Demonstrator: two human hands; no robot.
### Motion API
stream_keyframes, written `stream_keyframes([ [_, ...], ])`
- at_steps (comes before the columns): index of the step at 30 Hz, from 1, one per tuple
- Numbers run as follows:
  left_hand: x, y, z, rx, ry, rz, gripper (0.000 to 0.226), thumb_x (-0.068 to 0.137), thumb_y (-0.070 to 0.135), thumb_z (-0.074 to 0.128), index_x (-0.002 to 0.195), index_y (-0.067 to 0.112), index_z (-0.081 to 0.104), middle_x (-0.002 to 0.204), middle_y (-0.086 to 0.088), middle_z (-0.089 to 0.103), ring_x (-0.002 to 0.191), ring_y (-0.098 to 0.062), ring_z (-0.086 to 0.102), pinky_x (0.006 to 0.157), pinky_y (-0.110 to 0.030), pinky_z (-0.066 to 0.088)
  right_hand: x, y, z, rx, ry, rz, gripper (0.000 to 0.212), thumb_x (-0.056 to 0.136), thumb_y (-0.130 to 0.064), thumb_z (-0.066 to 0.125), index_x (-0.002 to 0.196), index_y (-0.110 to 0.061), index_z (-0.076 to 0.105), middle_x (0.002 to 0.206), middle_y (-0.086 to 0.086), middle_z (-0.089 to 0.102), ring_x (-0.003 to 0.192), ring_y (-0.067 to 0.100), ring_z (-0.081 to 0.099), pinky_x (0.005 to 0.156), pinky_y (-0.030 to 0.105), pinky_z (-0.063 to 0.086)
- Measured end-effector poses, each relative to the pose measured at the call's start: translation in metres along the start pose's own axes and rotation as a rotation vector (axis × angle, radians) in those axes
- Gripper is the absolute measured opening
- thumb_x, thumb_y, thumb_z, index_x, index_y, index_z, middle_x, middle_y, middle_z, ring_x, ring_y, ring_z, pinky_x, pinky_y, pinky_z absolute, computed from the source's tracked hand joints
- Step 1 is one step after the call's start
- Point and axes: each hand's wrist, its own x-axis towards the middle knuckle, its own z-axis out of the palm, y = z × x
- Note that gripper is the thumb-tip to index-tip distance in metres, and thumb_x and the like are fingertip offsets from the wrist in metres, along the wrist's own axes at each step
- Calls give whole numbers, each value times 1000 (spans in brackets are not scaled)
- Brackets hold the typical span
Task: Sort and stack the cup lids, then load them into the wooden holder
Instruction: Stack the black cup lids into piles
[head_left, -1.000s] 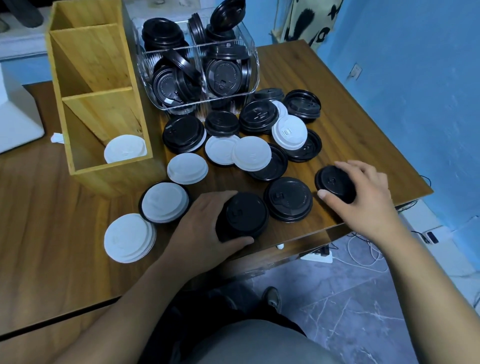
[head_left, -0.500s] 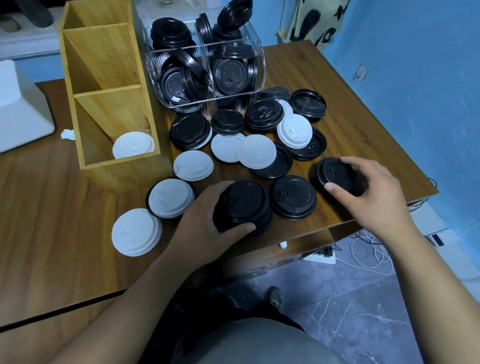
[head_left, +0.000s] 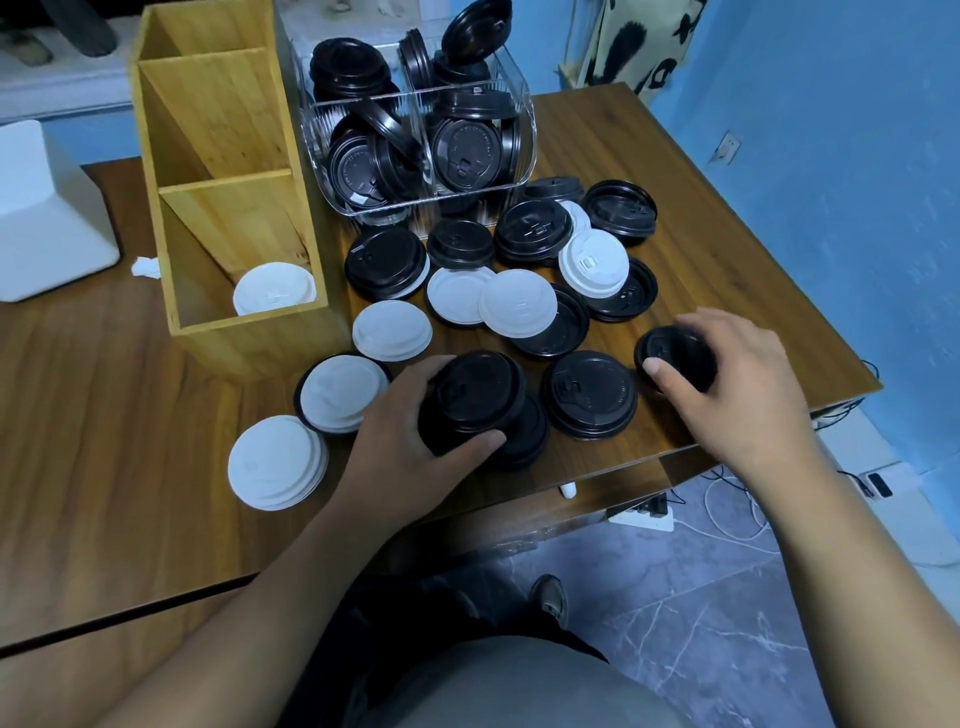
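My left hand (head_left: 410, 447) grips a stack of black lids (head_left: 475, 395), tilted up off another black lid near the table's front edge. Over at the right edge, my right hand (head_left: 737, 384) holds a small black lid (head_left: 670, 353). A lone black lid (head_left: 589, 395) lies between the two hands. Several black and white lids (head_left: 517, 309) are scattered behind them. The wooden holder (head_left: 223, 218) stands at the back left, with a white lid (head_left: 272, 296) in its nearest compartment. Two white stacks (head_left: 275, 462) sit left of my left hand.
A clear plastic bin (head_left: 421, 140) filled with black lids stands behind the scatter. A white box (head_left: 47, 218) sits at far left. The table's front edge runs just under my hands, with cables and a power strip (head_left: 644, 514) on the floor below.
My left hand has lifted and tilted the black stack off the lid beneath it. My right hand has picked its small black lid up from the table.
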Motion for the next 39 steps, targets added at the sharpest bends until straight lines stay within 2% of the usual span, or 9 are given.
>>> stream_keyframes([
  [2, 0, 1, 2, 88, -16, 25, 75, 76, 56, 83, 138, 28, 52, 127, 19, 59, 119, 2, 55, 99, -21, 48, -6, -28, -7, 156, 23, -168, 61, 87, -59, 62, 136, -23, 59, 143, -3, 55, 134, 19, 44, 113, 30, 32],
  [5, -2, 0, 6, 220, -40, 84, 82, 76, 64, 77, 141, 22, 51, 131, 10, 61, 119, -7, 56, 99, -26, 47, -15, -79, -6, 300, -185, -397, 66, 82, -60, 69, 140, -31, 56, 147, -12, 50, 139, 7, 39, 113, 23, 31],
  [8, -5, 1, 10, 287, -43, 174, 78, 81, 61, 71, 141, 15, 52, 126, 2, 65, 111, -12, 58, 91, -29, 50, -10, -106, 5, 149, -403, -500, 75, 80, -63, 70, 146, -43, 41, 149, -19, 42, 138, 1, 32, 108, 25, 34],
  [11, -6, 1, 11, 324, -36, 216, 77, 81, 59, 74, 140, 15, 52, 117, 1, 66, 102, -14, 59, 84, -28, 49, -3, -110, 12, 73, -515, -504, 78, 83, -57, 72, 149, -43, 35, 143, -17, 47, 130, 5, 37, 102, 26, 37],
  [16, -5, 0, 10, 376, -95, 166, 86, 74, 62, 81, 143, 20, 49, 121, 3, 65, 109, -13, 57, 87, -24, 46, -5, -103, 18, 144, -478, -522, 74, 79, -51, 78, 142, -40, 43, 134, -18, 55, 121, 7, 49, 100, 30, 43],
  [20, -3, 1, 8, 307, -102, 106, 88, 69, 59, 85, 142, 26, 48, 127, 10, 62, 115, -6, 52, 92, -21, 43, -4, -101, 19, 171, -471, -544, 66, 78, -49, 80, 136, -38, 49, 128, -22, 58, 116, 6, 53, 96, 31, 46],
  [26, 0, -2, 7, 237, -122, 34, 93, 68, 57, 87, 146, 29, 44, 131, 11, 58, 123, -7, 49, 101, -32, 47, -1, -98, 18, 177, -463, -562, 65, 81, -46, 80, 138, -35, 51, 131, -20, 58, 120, 4, 50, 98, 25, 42],
  [30, 2, -4, 8, 239, -118, 23, 97, 68, 56, 88, 148, 29, 41, 135, 15, 57, 126, -5, 46, 102, -27, 44, 2, -97, 18, 155, -476, -563, 65, 81, -45, 80, 139, -31, 53, 133, -16, 59, 123, 7, 52, 102, 27, 42],
  [39, 3, -5, 9, 283, -144, 66, 99, 67, 55, 88, 149, 24, 43, 137, 11, 56, 130, -7, 41, 103, -22, 36, 11, -90, 21, 126, -560, -580, 70, 77, -42, 86, 139, -30, 56, 136, -15, 60, 123, 0, 49, 96, 2, 30],
])
